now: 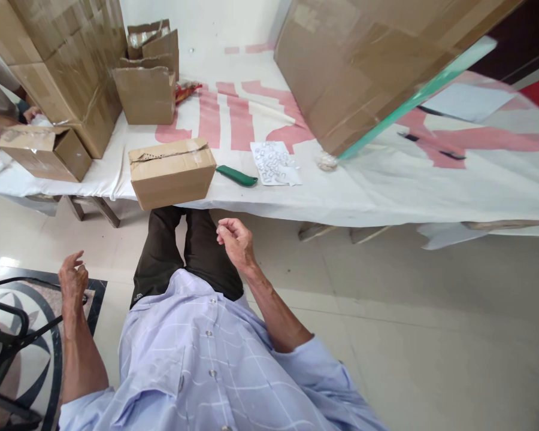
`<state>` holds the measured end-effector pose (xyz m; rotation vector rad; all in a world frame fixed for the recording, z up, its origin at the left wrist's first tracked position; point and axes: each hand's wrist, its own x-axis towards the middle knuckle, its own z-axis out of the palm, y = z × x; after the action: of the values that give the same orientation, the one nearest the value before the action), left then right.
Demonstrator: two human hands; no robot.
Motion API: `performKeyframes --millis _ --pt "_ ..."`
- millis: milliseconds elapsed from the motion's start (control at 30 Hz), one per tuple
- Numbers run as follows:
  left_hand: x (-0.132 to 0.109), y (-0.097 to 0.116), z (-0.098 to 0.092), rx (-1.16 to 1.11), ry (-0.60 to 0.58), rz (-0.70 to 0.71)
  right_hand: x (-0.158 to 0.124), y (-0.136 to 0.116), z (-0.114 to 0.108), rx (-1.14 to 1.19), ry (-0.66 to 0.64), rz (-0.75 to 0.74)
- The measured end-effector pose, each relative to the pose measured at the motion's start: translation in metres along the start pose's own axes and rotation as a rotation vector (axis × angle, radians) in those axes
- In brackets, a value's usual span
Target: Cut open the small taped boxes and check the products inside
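Both my left hand (73, 276) and right hand (236, 239) hang loosely curled and empty short of the bench (341, 197), where the taped carton (172, 172) overhangs the near edge, so a careless nudge could tip it off.

Left hand (73, 278): held empty above the floor, fingers loosely curled.
Right hand (236, 240): held empty before the dark trousers (186, 254), fingers half curled.
Taped carton (172, 172): set at the table (341, 197) edge.
Green cutter (236, 175): laid just beside it.
Paper sheet (276, 163): covered with small clear pieces.
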<state>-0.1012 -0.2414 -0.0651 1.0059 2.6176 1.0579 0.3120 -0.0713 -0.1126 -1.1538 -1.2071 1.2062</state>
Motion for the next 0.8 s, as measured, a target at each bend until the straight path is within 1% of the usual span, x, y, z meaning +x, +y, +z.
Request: performKeyframes --millis 100,233,333,433,533,633,700,800 --pt "0.001 -0.003 -0.005 0.076 -0.001 0.017 0.000 -0.001 0.001 0.002 -0.001 0.005" --pt "0.001 -0.002 -0.008 0.131 -0.033 -0.009 0.000 -0.001 0.004 0.013 0.008 0.008" --pt "0.002 0.006 -0.005 0.137 -0.026 -0.001 0.000 -0.002 0.005 0.012 0.002 0.006" --pt "0.004 0.020 0.003 0.101 -0.013 0.050 0.001 -0.003 0.007 -0.006 -0.014 0.004" --pt "0.010 0.039 0.016 0.034 -0.030 0.134 0.001 -0.006 0.008 -0.022 -0.028 -0.006" --pt "0.022 0.066 0.030 -0.056 -0.066 0.250 0.000 -0.010 0.009 -0.021 -0.048 -0.023" --pt "0.034 0.090 0.038 -0.118 -0.101 0.343 0.000 -0.012 0.010 -0.025 -0.058 -0.042" --pt "0.054 0.131 0.045 -0.263 -0.159 0.521 0.002 -0.015 0.011 -0.037 -0.061 -0.064"
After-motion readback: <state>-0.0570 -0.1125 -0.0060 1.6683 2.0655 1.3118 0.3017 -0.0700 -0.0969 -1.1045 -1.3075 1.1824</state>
